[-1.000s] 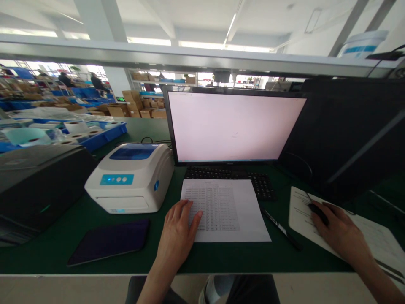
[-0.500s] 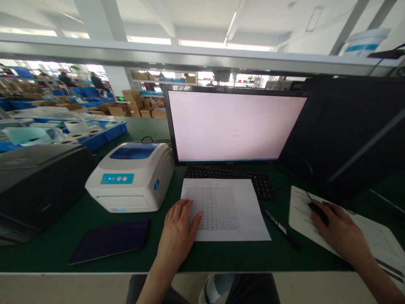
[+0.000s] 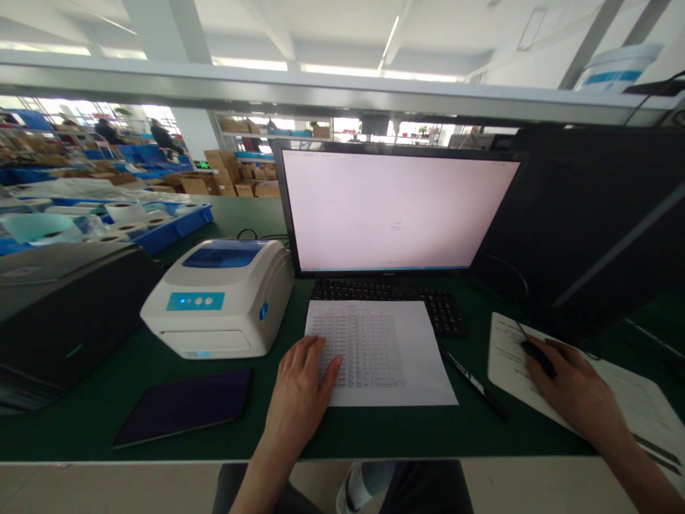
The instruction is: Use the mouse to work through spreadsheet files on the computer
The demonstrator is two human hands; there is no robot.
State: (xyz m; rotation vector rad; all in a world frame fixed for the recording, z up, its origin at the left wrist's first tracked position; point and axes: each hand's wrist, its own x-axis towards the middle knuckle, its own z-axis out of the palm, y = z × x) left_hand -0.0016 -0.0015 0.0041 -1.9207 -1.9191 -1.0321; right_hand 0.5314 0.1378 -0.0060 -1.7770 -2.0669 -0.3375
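While both hands hold as before, left hand [image 3: 300, 389] lies flat, fingers spread, on printed sheet [image 3: 374, 350]; right hand [image 3: 572, 389] cups black mouse [image 3: 536, 355]; monitor [image 3: 393, 210] stays blank.

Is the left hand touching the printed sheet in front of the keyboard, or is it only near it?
Touching. The head view shows the left hand lying flat with its fingers on the lower left corner of the printed sheet, no gap visible.
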